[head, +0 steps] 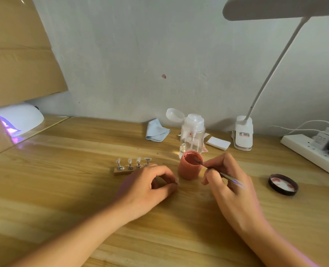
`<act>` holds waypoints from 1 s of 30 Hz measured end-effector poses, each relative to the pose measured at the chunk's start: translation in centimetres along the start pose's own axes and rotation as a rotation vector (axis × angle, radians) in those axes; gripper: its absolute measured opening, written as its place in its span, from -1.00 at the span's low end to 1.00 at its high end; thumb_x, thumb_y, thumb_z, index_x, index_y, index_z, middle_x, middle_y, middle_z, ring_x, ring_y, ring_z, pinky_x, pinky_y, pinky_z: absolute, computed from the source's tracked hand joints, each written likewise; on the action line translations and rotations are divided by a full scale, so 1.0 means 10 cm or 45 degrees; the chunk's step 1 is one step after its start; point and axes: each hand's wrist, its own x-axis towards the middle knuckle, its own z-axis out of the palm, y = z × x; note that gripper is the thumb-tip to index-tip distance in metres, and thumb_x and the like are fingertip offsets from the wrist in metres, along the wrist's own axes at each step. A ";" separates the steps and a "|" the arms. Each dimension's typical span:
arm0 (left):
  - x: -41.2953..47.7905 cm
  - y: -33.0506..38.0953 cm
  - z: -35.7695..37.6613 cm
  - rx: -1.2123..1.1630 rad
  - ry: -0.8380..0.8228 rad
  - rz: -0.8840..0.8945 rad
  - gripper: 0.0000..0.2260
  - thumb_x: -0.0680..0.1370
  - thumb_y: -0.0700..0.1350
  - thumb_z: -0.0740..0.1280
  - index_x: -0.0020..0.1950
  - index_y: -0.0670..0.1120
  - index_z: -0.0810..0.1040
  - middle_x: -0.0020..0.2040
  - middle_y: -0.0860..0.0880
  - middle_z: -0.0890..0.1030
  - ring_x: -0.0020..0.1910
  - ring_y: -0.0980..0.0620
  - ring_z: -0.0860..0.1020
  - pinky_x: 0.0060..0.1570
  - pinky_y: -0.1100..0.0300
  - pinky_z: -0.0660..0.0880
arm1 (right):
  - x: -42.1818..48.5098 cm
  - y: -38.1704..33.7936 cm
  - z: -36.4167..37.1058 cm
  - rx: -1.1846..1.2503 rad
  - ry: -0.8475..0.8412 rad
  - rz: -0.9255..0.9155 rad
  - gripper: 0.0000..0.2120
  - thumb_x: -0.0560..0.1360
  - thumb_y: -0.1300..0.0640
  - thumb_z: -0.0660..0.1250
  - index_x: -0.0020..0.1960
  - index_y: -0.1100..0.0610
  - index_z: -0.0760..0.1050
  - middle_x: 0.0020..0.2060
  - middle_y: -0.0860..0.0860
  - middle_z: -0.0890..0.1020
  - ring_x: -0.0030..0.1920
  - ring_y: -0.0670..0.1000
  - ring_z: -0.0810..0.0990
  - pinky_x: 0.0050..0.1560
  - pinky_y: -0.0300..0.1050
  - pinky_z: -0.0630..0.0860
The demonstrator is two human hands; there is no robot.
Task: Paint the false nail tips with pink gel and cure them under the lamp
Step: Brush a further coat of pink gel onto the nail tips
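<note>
Your left hand (pixel 152 182) hid the right end of the wooden holder (pixel 121 171), so only four nail tips (pixel 130 161) on metal stands could be counted, all looking pale and unpainted. That hand's fingers were curled, with thumb and forefinger pinching a small pale piece (pixel 177 181) too small to name.

Your right hand (pixel 231 180) gripped one thin brush (pixel 217 171), its tip dipped inside the single open pink gel jar (pixel 189 168), which stood on the table (pixel 82 189) between your hands. The jar's dark lid (pixel 283 185) lay upturned to the right, well apart.

The curing lamp (pixel 19 120) glowed violet at far left, half covered by a cardboard box (pixel 15 54).

Behind the jar stood one clear pump bottle (pixel 192 135) with its cap flipped open, beside it a blue cloth (pixel 157 131) and white pads (pixel 218 143).

The desk lamp (pixel 243 132) had a label on its clip with red and dark print too blurred to read. The power strip (pixel 311 153) was cut off at the right edge.
</note>
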 end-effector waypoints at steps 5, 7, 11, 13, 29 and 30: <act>0.01 0.01 0.01 0.035 -0.015 -0.023 -0.91 0.48 0.06 0.46 -0.06 0.24 0.62 -0.10 0.19 0.59 -0.28 0.18 0.49 -0.18 0.17 0.46 | 0.01 0.00 -0.01 0.094 0.008 0.026 -0.91 0.39 0.05 0.25 -0.13 -0.01 0.51 -0.36 0.05 0.59 -0.28 0.11 0.50 -0.27 -0.05 0.42; 0.01 0.01 0.00 0.007 -0.002 -0.022 -0.90 0.48 0.04 0.47 -0.08 0.25 0.62 -0.07 0.23 0.58 -0.28 0.20 0.49 -0.18 0.21 0.44 | 0.02 0.01 0.00 0.124 0.004 0.049 -0.96 0.45 0.07 0.28 -0.15 -0.04 0.51 -0.36 0.04 0.60 -0.28 0.10 0.51 -0.32 -0.15 0.38; 0.01 0.03 -0.01 -0.039 0.026 0.007 -0.94 0.49 0.00 0.48 -0.09 0.17 0.66 0.22 0.41 0.51 -0.18 0.28 0.56 -0.01 0.30 0.46 | 0.01 0.03 0.01 0.106 -0.007 0.046 -0.94 0.42 0.07 0.26 -0.13 -0.04 0.50 -0.35 0.02 0.60 -0.28 0.09 0.53 -0.29 -0.13 0.40; 0.01 0.03 0.00 -0.052 -0.022 0.041 -0.94 0.50 -0.04 0.46 -0.09 0.14 0.66 0.31 0.40 0.47 -0.07 0.32 0.59 0.06 0.28 0.47 | 0.01 0.03 0.02 0.086 -0.014 0.038 -0.90 0.38 0.06 0.24 -0.12 -0.04 0.49 -0.35 -0.01 0.61 -0.27 0.07 0.53 -0.27 -0.15 0.41; 0.01 0.01 0.01 0.080 0.058 0.037 -0.89 0.48 -0.07 0.48 -0.09 0.15 0.65 -0.14 0.23 0.56 -0.22 0.23 0.48 -0.20 0.36 0.36 | -0.02 0.02 -0.01 0.058 -0.056 0.032 -0.91 0.58 0.10 0.22 -0.06 -0.01 0.49 -0.30 -0.09 0.64 -0.37 0.00 0.49 -0.29 -0.15 0.39; 0.02 0.01 0.00 0.079 0.058 0.034 -0.89 0.47 -0.07 0.48 -0.07 0.15 0.65 -0.13 0.23 0.58 -0.22 0.24 0.48 -0.21 0.38 0.36 | -0.02 0.01 0.00 0.066 -0.059 0.033 -0.91 0.59 0.08 0.21 -0.05 -0.01 0.49 -0.29 -0.08 0.65 -0.36 0.02 0.50 -0.25 -0.10 0.41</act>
